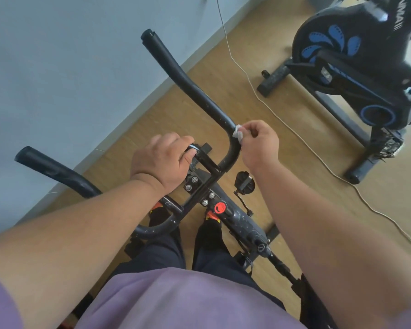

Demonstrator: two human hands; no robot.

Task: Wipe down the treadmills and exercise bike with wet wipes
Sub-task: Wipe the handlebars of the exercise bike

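Observation:
A black exercise bike stands right below me, its right handlebar [188, 77] rising toward the wall and its left handlebar [55, 172] reaching left. My right hand [259, 146] pinches a small white wet wipe [238, 134] against the bend of the right handlebar. Around the inner loop of the bars [201, 153], near the centre stem, curl the fingers of my left hand [164, 160]. Below that sit the bolts and a red knob [220, 207].
A second black and blue exercise bike [356, 74] stands on the wooden floor at the upper right. A white cable [294, 131] runs across the floor between the two bikes. A pale blue wall [57, 55] fills the left. My feet [211, 224] stand beside the bike frame.

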